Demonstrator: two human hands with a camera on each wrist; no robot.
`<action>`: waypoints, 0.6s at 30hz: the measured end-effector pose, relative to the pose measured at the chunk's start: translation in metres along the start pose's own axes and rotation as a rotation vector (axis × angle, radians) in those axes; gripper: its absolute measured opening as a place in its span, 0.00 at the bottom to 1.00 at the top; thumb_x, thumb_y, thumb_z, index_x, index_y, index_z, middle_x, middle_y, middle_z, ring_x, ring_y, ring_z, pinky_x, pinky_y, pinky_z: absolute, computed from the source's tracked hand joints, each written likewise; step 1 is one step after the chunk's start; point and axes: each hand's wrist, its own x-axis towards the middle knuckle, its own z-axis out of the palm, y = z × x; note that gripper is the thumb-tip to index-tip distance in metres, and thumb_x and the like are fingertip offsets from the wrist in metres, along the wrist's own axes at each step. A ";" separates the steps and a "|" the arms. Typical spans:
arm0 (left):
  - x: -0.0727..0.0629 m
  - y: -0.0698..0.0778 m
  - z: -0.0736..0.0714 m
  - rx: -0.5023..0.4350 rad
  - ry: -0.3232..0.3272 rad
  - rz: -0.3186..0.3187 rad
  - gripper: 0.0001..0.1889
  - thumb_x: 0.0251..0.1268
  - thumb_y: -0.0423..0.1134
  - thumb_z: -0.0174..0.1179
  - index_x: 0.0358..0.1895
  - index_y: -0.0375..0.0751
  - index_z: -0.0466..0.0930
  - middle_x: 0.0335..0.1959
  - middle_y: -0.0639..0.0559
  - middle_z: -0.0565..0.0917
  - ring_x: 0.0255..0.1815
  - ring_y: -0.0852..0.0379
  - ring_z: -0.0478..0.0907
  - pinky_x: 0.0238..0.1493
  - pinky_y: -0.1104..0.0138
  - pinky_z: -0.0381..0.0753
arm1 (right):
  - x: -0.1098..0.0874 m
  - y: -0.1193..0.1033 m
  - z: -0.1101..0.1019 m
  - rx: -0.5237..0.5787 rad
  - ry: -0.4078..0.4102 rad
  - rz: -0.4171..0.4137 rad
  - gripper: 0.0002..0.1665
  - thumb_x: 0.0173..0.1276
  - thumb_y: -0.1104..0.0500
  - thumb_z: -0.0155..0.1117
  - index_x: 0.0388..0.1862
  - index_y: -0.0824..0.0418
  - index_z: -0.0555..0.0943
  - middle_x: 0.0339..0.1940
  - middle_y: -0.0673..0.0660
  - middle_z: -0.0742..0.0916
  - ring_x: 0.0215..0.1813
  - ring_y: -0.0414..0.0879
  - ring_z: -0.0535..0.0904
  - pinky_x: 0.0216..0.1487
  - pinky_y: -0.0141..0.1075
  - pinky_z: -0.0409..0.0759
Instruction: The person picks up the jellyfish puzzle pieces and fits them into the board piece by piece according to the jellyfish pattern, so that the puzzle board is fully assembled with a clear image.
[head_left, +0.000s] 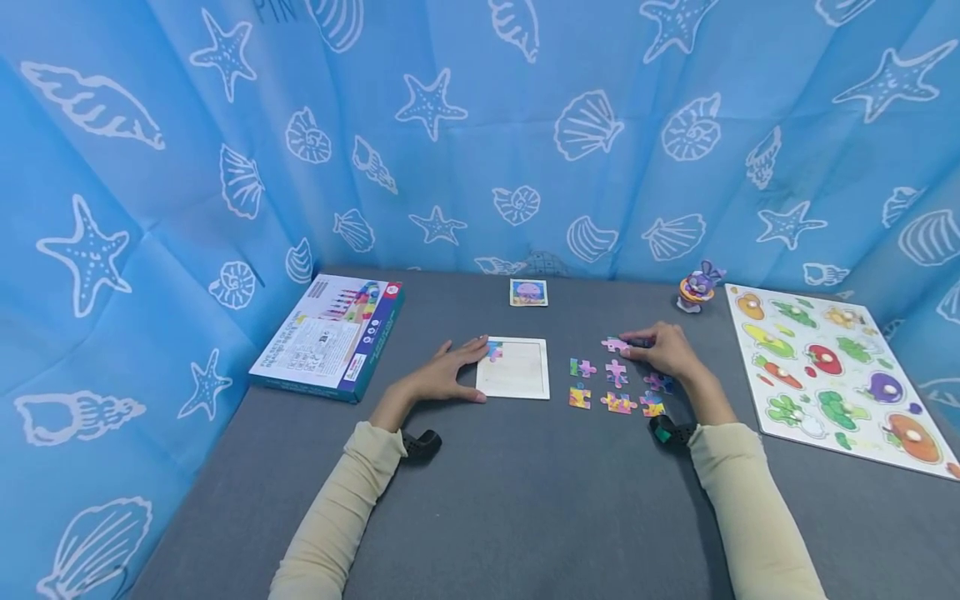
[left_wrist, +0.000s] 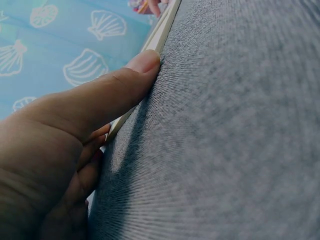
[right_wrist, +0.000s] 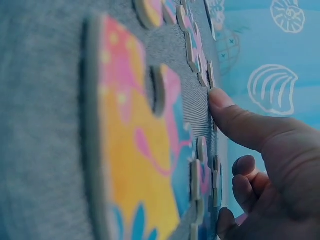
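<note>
A white square puzzle tray lies on the table, with one blue-and-pink puzzle piece in its upper left corner. My left hand rests along the tray's left side, fingers stretched toward the far corner and thumb at the near one. In the left wrist view the thumb touches the tray's edge. To the right, my right hand pinches a pink puzzle piece at its right end. Several loose pieces lie picture up below it, among them a yellow piece and a pink piece.
Behind the tray lies a small square picture card. A flat box is at the left, and a vegetable peg board at the right. A purple rabbit figurine stands near the back, before a blue shell-patterned curtain.
</note>
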 end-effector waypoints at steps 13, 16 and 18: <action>0.001 0.001 0.000 -0.002 0.010 -0.005 0.48 0.53 0.56 0.63 0.73 0.46 0.44 0.75 0.52 0.44 0.76 0.53 0.40 0.72 0.47 0.29 | 0.019 -0.062 0.016 0.090 0.121 -0.047 0.20 0.56 0.59 0.68 0.47 0.67 0.81 0.38 0.68 0.78 0.42 0.56 0.68 0.43 0.44 0.63; 0.001 0.001 0.000 0.008 0.003 -0.015 0.48 0.53 0.56 0.62 0.73 0.47 0.44 0.75 0.52 0.44 0.76 0.54 0.40 0.72 0.48 0.29 | 0.024 -0.086 0.035 0.110 0.075 -0.090 0.20 0.55 0.60 0.69 0.47 0.66 0.82 0.38 0.66 0.79 0.40 0.53 0.68 0.42 0.42 0.63; 0.001 0.001 0.000 0.017 0.000 -0.018 0.48 0.54 0.56 0.62 0.73 0.47 0.44 0.75 0.52 0.44 0.76 0.54 0.40 0.72 0.48 0.29 | 0.026 -0.100 0.048 0.112 0.035 -0.118 0.19 0.54 0.60 0.69 0.46 0.65 0.83 0.37 0.65 0.80 0.38 0.51 0.67 0.41 0.40 0.61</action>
